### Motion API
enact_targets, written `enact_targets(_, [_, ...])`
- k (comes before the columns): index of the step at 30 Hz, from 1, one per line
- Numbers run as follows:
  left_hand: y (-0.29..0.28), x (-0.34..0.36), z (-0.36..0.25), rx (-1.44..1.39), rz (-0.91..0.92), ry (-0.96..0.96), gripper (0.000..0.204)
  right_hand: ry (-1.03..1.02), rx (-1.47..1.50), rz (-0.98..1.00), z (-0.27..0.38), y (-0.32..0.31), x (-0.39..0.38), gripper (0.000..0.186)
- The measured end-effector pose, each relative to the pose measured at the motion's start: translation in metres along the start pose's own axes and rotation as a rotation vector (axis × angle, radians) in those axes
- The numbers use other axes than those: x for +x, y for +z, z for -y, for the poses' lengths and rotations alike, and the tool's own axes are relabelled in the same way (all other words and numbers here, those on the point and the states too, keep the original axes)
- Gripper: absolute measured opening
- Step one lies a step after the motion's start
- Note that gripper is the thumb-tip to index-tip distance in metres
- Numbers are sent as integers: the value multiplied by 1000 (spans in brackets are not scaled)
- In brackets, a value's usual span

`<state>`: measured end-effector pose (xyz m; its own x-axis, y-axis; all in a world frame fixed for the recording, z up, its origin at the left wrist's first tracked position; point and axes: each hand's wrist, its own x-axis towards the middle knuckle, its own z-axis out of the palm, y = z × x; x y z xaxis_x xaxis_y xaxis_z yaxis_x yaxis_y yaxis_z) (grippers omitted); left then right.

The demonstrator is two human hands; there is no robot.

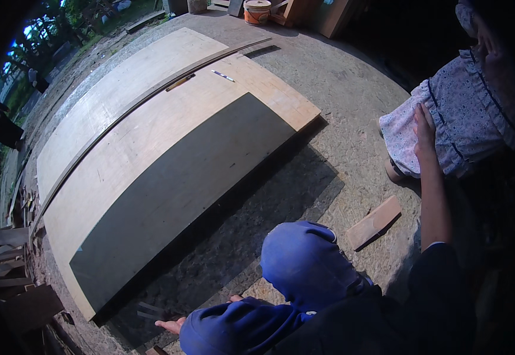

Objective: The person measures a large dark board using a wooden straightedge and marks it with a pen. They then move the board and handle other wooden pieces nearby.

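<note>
My right arm reaches up along the right side, and my right hand [425, 125] lies against a small person's pale floral dress [455, 118] with dark trim. Its fingers are stretched out and grip nothing that I can see. My left hand is out of view. In front of me crouches a person in a blue hood [307, 260]; one of that person's hands [171, 325] is held low near the board's shaded edge. A large plywood sheet [151, 148] lies across the ground, its near part in shadow. Closer to me rests a short wooden block [375, 222].
A long thin strip [115, 121] runs along the plywood, with a slim brown tool [180, 81] and a pen-like marker [223, 76] beside it. Beyond stands an orange and white bucket [257, 13]. Scrap wood [29, 307] is piled at the lower left.
</note>
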<state>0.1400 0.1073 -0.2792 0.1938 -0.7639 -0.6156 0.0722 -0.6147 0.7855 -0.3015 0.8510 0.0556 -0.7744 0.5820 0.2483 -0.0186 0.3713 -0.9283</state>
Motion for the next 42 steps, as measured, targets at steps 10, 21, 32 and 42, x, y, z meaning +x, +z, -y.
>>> enact_targets(10, [4, 7, 2, -333, -82, -38, 70, 1065, 456, 22, -243, 171, -232, 81])
enact_targets(21, [14, -13, -8, -262, -162, 11, 68, 999, 416, 160, -266, 206, -222, 61])
enact_targets(32, [10, -3, -6, -169, -95, -38, 80, 1087, 467, -59, -223, 210, -248, 70])
enact_targets(42, [8, 1, -7, -140, -173, -85, 82, 1027, 450, -73, -219, 217, -255, 71])
